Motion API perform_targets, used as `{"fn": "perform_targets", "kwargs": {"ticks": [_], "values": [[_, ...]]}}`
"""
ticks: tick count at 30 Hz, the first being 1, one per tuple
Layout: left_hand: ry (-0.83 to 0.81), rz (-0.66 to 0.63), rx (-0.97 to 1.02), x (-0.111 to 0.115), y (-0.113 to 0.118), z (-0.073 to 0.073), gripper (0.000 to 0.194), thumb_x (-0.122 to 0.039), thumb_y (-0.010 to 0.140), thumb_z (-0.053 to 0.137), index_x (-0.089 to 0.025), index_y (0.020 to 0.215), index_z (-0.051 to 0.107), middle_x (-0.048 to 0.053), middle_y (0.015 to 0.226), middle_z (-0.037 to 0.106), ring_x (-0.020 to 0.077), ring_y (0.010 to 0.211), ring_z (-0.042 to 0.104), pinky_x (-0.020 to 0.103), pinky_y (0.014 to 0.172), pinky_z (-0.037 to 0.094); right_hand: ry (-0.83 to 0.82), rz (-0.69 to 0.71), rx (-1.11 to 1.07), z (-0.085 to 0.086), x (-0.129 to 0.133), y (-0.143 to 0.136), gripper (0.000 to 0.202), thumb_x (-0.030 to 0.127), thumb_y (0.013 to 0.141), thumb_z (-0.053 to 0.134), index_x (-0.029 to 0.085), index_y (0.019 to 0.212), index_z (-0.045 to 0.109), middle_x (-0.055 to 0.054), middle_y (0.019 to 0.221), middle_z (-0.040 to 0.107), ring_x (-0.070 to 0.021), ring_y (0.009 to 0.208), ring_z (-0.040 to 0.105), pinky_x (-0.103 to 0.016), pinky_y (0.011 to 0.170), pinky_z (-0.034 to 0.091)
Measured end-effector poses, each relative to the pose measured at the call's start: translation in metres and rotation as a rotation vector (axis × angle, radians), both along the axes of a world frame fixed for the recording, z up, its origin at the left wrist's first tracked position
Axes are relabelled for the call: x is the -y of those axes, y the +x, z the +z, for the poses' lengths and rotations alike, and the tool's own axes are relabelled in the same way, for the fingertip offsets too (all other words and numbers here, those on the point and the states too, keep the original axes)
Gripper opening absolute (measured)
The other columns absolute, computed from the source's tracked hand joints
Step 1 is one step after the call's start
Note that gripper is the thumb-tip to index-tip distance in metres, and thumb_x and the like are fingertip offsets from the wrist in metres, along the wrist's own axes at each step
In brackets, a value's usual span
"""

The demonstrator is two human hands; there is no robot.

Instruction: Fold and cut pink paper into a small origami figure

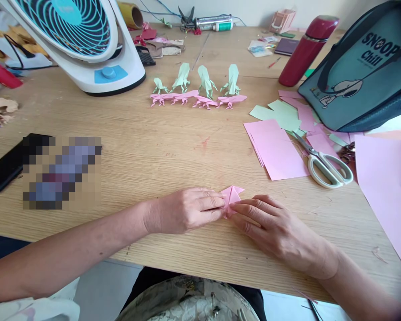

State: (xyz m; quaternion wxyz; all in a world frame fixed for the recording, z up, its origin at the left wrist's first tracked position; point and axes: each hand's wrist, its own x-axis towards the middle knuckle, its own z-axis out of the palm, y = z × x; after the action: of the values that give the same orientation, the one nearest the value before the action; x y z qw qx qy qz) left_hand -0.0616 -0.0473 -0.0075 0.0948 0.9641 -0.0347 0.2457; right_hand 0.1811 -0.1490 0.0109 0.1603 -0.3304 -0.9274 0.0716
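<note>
A small piece of pink folded paper (233,194) lies at the near part of the table, its pointed corners facing away from me. From the left, my left hand (192,208) holds its edge, fingers together and pressed on the paper. The fingertips of my right hand (276,229) pinch its lower right side, close to the left fingertips. My fingers cover part of the folds. Farther back stand several green origami figures (205,81), with a row of pink origami figures (205,101) just in front of them.
Scissors (324,165) lie right of a stack of pink sheets (276,149), near green paper pieces (282,115). A red flask (307,51) and a Snoopy bag (357,71) stand behind. At left are a fan (120,67) and a black phone (13,162).
</note>
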Motion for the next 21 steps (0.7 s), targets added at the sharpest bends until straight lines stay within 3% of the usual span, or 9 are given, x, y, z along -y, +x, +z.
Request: {"fn": "perform_targets", "kwargs": {"ticks": [12, 17, 21], "values": [[-0.166, 0.012, -0.045, 0.0002, 0.0001, 0.0071, 0.033, -0.005, 0.093, 0.047, -0.007, 0.124, 0.059, 0.018, 0.121, 0.068, 0.0204, 0.122, 0.061, 0.032, 0.104, 0.052, -0.045, -0.054, -0.002, 0.0025, 0.0025, -0.0075, 0.034, 0.011, 0.098, 0.039, 0.013, 0.125, 0.06, -0.016, 0.111, 0.068, -0.0272, 0.103, 0.064, -0.049, 0.09, 0.052], [-0.119, 0.179, -0.06, -0.0032, -0.0013, 0.0047, 0.042, -0.005, 0.092, 0.047, -0.01, 0.132, 0.054, 0.016, 0.126, 0.065, 0.0223, 0.118, 0.06, 0.036, 0.101, 0.053, -0.062, -0.061, -0.007, -0.0002, 0.0024, -0.0075, 0.032, 0.011, 0.098, 0.038, 0.013, 0.117, 0.063, -0.015, 0.107, 0.067, -0.0262, 0.1, 0.063, -0.049, 0.093, 0.049], [-0.075, 0.216, -0.128, -0.0057, -0.0024, 0.0005, 0.04, -0.007, 0.092, 0.051, -0.011, 0.131, 0.057, 0.013, 0.126, 0.065, 0.0249, 0.116, 0.059, 0.041, 0.101, 0.05, -0.069, -0.056, -0.005, -0.0026, 0.0023, -0.0066, 0.031, 0.012, 0.098, 0.038, 0.014, 0.115, 0.063, -0.014, 0.107, 0.066, -0.0259, 0.101, 0.062, -0.048, 0.095, 0.048]]}}
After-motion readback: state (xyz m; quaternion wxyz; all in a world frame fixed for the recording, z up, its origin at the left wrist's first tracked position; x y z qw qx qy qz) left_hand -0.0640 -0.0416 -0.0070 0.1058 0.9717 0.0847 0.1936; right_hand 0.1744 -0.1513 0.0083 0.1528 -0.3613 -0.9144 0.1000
